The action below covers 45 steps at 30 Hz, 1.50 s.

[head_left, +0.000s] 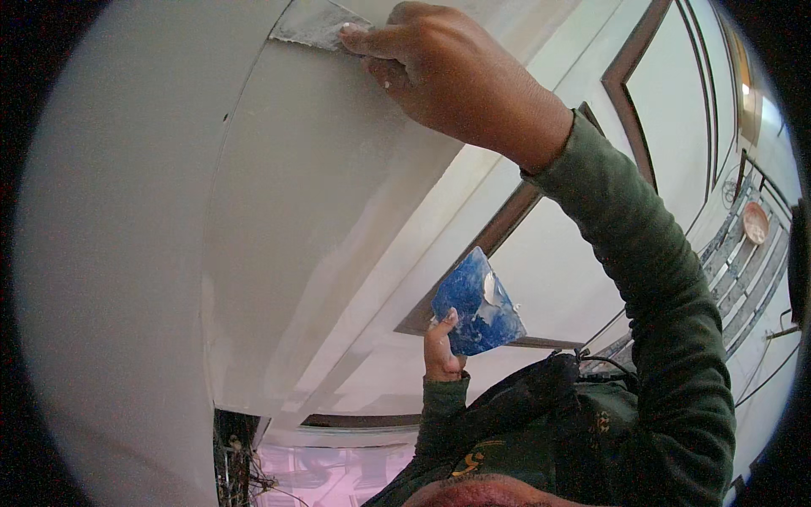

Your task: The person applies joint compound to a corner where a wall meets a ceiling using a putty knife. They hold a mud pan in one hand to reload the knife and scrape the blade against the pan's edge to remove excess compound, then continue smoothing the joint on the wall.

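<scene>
My right hand (452, 72) is raised to the top of the view, its fingers closed around a putty knife. The knife's whitish, smeared blade (314, 25) lies against the pale panel surface (296, 169), beside a thin dark seam. The fingers hide the knife's handle. Lower down, my left hand (442, 348) grips a blue plastic putty board (477, 308), with the thumb on its face. Lumps and streaks of white putty cling to the board, mostly toward its right side. White smudges also mark the fingers of both hands.
Dark brown trim (621, 80) frames white panels to the right. Farther right, a reddish bowl (755, 223) sits on a slatted platform (735, 253). At the lower left, an opening (232, 448) shows tangled wires, near a pinkish lit area (338, 473).
</scene>
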{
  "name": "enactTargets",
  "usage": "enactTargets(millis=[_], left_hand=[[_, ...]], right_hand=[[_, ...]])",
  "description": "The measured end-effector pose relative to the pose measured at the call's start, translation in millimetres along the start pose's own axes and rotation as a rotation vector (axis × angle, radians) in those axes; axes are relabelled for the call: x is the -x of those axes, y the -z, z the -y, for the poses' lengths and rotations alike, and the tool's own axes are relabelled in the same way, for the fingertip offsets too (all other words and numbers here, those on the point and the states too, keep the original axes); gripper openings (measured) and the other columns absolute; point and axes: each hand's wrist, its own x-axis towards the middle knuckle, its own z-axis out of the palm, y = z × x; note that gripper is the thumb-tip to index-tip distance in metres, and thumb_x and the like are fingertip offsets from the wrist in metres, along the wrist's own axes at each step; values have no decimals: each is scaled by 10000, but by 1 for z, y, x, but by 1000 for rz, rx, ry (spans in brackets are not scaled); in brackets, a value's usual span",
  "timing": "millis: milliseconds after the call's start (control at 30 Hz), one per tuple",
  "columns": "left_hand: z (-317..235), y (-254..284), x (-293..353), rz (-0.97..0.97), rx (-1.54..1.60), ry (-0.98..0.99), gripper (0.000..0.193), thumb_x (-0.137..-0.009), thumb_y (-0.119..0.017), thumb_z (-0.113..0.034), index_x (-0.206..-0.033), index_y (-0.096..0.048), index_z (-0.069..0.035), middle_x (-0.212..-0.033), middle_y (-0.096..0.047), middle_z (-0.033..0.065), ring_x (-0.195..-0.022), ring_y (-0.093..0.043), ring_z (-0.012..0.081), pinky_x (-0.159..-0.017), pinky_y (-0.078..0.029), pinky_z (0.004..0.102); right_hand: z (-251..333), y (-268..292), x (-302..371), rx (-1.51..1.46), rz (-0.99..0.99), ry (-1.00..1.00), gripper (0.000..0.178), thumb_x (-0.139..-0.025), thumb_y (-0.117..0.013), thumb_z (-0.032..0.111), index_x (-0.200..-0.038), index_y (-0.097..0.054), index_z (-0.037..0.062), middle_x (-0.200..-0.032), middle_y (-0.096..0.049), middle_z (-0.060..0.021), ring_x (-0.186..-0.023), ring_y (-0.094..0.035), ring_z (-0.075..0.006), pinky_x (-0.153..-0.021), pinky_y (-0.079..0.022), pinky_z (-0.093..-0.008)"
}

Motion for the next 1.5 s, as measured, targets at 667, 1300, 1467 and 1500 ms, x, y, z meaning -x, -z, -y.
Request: enactTargets(millis=[667, 1300, 1467, 1500], left_hand=[[-2, -2, 0, 28, -22, 40, 360, -863, -619, -134, -1192, -551, -8, -1085, -631, 98, -967, -640, 241, -865, -530, 397], [14, 26, -14, -20, 92, 65, 344, -840, -639, -110, -1156, -568, 6, -1046, -648, 98, -905, -660, 245, -821, -555, 403], [4, 5, -6, 62, 103, 61, 345, -853, -622, -108, -1172, -561, 7, -1072, -637, 105, -972, -639, 241, -877, -528, 390], [6, 7, -8, 66, 100, 64, 345, -853, -622, -108, -1172, -561, 7, -1072, -637, 105, -972, -639, 241, -877, -528, 390]], right_hand=[[53, 44, -3, 17, 403, -253, 201, -900, -467, 27, -1044, -540, -94, -842, -595, -184, -799, -585, -278, -737, -517, -372], [-1, -37, 5, -2, 68, -38, 281, -877, -500, 1, -1121, -530, -134, -832, -584, -225, -731, -604, -292, -637, -527, -352], [-6, -48, 11, 53, -209, 158, 98, -763, -570, 13, -858, -594, 8, -748, -601, -189, -774, -621, -370, -693, -504, -458], [-5, -47, 10, 35, -174, 157, 85, -760, -570, 8, -845, -583, 8, -753, -601, -195, -772, -621, -372, -689, -506, -458]])
